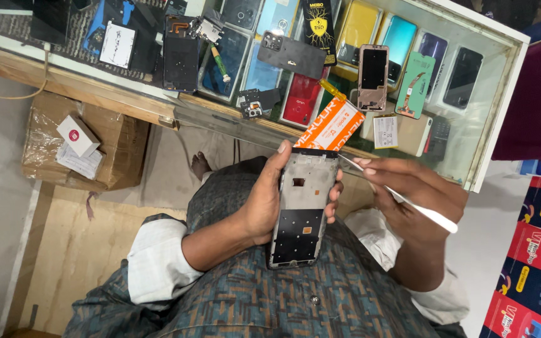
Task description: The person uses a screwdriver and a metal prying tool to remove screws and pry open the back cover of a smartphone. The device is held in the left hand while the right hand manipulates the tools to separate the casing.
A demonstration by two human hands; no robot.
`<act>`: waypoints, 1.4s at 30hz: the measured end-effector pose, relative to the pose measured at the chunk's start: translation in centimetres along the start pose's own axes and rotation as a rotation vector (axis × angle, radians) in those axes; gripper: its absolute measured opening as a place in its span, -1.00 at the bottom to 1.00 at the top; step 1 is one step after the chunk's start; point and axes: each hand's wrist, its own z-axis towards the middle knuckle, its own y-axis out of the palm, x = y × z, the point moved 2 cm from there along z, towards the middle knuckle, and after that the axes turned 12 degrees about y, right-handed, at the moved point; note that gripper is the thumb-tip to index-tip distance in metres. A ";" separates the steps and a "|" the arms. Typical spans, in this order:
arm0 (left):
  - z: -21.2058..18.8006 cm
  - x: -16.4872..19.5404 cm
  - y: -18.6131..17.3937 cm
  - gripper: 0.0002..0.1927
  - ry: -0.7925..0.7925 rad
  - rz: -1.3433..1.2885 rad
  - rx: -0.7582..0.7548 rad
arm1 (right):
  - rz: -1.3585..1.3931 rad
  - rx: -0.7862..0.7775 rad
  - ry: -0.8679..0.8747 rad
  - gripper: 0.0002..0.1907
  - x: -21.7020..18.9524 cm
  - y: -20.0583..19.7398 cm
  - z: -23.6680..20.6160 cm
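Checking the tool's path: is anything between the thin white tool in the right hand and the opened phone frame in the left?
Nothing visible: the thin white tool in the right hand points across open air toward the opened grey phone frame.

Our head view: bright, even indoor light, soft shadows, faint glare on the glass counter (233, 122), edges slightly warped.

A glass-topped display counter (502, 75) with a white frame and a wooden front edge carries the loose parts. On the glass lie a dark phone back cover (291, 55), a rose-gold phone frame (372, 77), a green back panel with a flex cable (414, 86), a white battery (386, 131), a small black camera module piece (257, 103) and an orange-and-white packet (331, 126). On the floor (1, 188) below stands a cardboard box (114, 141), with a small white box (77, 135) on it.
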 end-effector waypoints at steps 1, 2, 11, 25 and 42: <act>0.0 0.0 0.0 -0.12 -0.002 0.004 0.001 | -0.028 -0.031 -0.043 -0.87 -0.2 -0.3 0.3; 0.1 0.0 0.1 -0.12 -0.007 0.004 0.003 | -0.057 -0.060 -0.087 -0.87 -0.4 -0.8 0.6; 0.4 -0.2 0.2 -0.12 -0.037 -0.021 -0.006 | 0.210 -0.098 0.145 -0.96 2.9 -0.6 0.1; 0.5 0.2 0.6 -0.12 -0.029 0.020 0.000 | 0.537 0.028 0.292 -0.86 6.1 0.6 -1.4; 1.3 0.5 0.6 -0.12 -0.060 0.014 0.020 | 0.762 -0.129 0.358 -0.80 6.7 1.0 -0.2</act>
